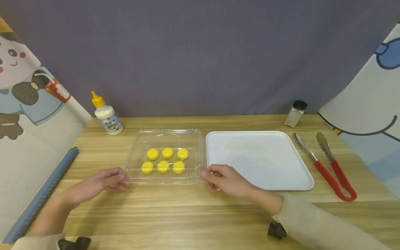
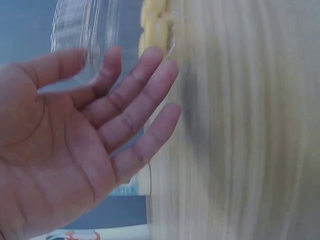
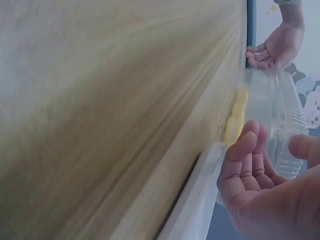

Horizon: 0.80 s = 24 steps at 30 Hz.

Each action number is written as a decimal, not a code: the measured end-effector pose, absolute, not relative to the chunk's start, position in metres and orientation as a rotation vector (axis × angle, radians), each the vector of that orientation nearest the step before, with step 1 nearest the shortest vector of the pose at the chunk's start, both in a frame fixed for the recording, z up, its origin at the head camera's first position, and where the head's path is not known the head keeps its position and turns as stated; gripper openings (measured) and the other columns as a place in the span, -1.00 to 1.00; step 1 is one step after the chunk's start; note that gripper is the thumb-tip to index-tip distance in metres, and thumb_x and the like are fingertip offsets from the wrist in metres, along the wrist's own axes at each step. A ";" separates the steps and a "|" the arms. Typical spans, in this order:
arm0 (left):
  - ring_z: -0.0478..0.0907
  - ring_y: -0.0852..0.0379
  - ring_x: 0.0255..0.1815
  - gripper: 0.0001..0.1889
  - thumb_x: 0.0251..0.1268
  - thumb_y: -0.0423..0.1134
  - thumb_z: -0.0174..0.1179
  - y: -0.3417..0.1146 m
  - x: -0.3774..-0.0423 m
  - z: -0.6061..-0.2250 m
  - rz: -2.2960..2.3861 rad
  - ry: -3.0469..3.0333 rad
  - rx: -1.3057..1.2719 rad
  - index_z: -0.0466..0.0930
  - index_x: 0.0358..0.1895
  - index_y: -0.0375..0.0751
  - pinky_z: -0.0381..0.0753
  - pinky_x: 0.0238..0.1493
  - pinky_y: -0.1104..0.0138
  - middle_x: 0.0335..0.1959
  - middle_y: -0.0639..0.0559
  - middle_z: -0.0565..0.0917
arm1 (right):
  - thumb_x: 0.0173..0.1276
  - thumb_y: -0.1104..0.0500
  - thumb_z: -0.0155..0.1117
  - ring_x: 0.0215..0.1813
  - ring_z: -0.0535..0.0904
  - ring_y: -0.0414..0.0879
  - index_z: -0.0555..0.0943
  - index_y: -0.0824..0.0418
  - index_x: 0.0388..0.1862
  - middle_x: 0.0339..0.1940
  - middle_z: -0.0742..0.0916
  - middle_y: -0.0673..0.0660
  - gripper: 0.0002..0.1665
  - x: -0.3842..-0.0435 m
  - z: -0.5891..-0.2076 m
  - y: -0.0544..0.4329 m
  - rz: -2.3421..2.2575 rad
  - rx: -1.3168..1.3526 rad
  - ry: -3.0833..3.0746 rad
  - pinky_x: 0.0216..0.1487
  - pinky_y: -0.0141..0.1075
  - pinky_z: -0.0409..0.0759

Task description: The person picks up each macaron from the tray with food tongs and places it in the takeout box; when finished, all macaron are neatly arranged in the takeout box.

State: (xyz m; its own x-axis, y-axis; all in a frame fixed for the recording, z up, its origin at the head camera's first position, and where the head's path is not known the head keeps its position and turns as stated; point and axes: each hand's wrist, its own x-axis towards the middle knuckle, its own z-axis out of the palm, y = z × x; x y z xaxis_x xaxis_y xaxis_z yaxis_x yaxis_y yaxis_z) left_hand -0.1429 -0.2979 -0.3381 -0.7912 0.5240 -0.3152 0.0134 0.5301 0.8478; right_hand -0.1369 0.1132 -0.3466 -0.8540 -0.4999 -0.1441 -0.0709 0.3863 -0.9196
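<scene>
A clear plastic clamshell box [image 1: 164,176] lies on the table with several yellow round pieces [image 1: 163,166] inside, in two rows. At its front left corner is my left hand [image 1: 103,182], fingers loosely extended; the left wrist view shows a gap between thumb and forefinger, with the plastic rim [image 2: 92,30] there. By the front right corner is my right hand [image 1: 229,180], its fingers bent and its thumb held apart from them in the right wrist view. Whether either hand touches the rim is hard to tell.
A white tray [image 1: 259,159] sits right of the box, and red-handled tongs [image 1: 334,178] lie beyond it. Behind stand a squeeze bottle [image 1: 109,119] with a yellow cap and a black-lidded jar [image 1: 294,114]. A blue-grey rod [image 1: 47,189] runs along the left edge.
</scene>
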 end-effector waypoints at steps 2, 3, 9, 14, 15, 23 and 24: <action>0.59 -0.07 0.01 -0.65 0.72 -0.19 -0.25 -0.294 -0.139 -0.340 1.246 2.259 0.402 0.45 0.04 -0.41 0.63 -0.04 0.20 0.00 -0.19 0.64 | 0.60 -0.01 0.13 -0.43 0.58 -0.10 0.61 0.35 -0.14 -0.51 0.65 0.10 -0.60 -0.134 -0.346 0.111 -1.471 -0.471 2.238 -0.50 -0.34 0.47; 0.59 -0.06 -0.02 -0.65 0.71 -0.19 -0.26 -0.292 -0.137 -0.341 1.258 2.278 0.386 0.45 0.03 -0.41 0.64 -0.07 0.19 -0.04 -0.18 0.63 | 0.59 -0.01 0.13 -0.43 0.58 -0.10 0.61 0.35 -0.14 -0.51 0.65 0.10 -0.60 -0.133 -0.346 0.110 -1.475 -0.460 2.229 -0.49 -0.34 0.47; 0.58 -0.04 -0.11 -0.66 0.71 -0.24 -0.30 -0.282 -0.127 -0.345 1.285 2.378 0.349 0.44 -0.01 -0.41 0.64 -0.15 0.23 -0.14 -0.13 0.60 | 0.59 0.00 0.13 -0.43 0.57 -0.12 0.57 0.37 -0.16 -0.50 0.64 0.08 -0.60 -0.127 -0.348 0.106 -1.558 -0.408 2.163 -0.48 -0.34 0.48; 0.58 -0.01 -0.13 -0.66 0.72 -0.21 -0.30 -0.276 -0.122 -0.347 1.287 2.429 0.265 0.40 0.02 -0.43 0.62 -0.16 0.25 -0.14 -0.14 0.60 | 0.59 0.03 0.12 -0.45 0.57 -0.13 0.56 0.40 -0.21 -0.51 0.63 0.06 -0.60 -0.122 -0.351 0.101 -1.639 -0.344 2.140 -0.49 -0.35 0.47; 0.58 -0.01 -0.13 -0.65 0.73 -0.20 -0.30 -0.276 -0.121 -0.347 1.288 2.436 0.252 0.39 0.02 -0.43 0.62 -0.15 0.26 -0.14 -0.14 0.60 | 0.59 0.03 0.12 -0.46 0.57 -0.13 0.55 0.40 -0.21 -0.51 0.63 0.06 -0.59 -0.121 -0.351 0.100 -1.652 -0.330 2.139 -0.50 -0.35 0.47; 0.61 0.08 -0.16 -0.55 0.75 -0.13 -0.36 -0.278 -0.120 -0.352 1.323 2.380 0.290 0.46 -0.04 -0.45 0.64 -0.15 0.29 -0.18 -0.12 0.60 | 0.60 0.06 0.10 -0.52 0.54 -0.16 0.58 0.40 -0.18 -0.53 0.62 0.04 -0.63 -0.117 -0.352 0.095 -1.727 -0.259 2.133 -0.59 -0.36 0.39; 0.61 0.09 -0.15 -0.55 0.75 -0.14 -0.36 -0.279 -0.121 -0.352 1.330 2.365 0.310 0.46 -0.04 -0.45 0.64 -0.14 0.29 -0.18 -0.12 0.60 | 0.60 0.07 0.11 -0.52 0.54 -0.15 0.59 0.40 -0.18 -0.53 0.62 0.04 -0.63 -0.118 -0.352 0.095 -1.726 -0.258 2.128 -0.59 -0.36 0.38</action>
